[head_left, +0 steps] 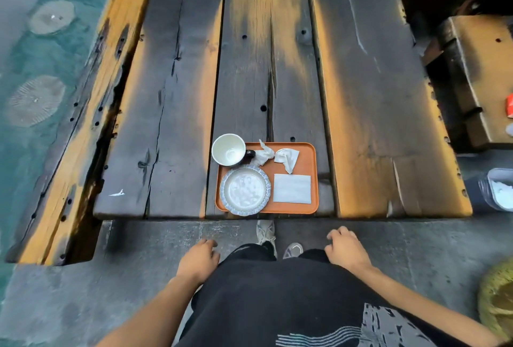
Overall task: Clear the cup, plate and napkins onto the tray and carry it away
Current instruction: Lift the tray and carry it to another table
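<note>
Dark plank table (177,96) over grey paving: orange tray (312,180) at its near edge carries cup (228,149) at 10 o'clock, plate (244,190) at 8, crumpled napkins (277,156) at 12, flat napkin (292,188) at 4. My left hand (199,260) and right hand (345,249) hang loosely curled, holding nothing.

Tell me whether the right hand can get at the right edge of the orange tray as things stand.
Probably yes. The right hand hangs empty below the table's near edge, and the tray sits close to that edge. The folded napkin lies inside the rim, and nothing stands between hand and tray.
</note>
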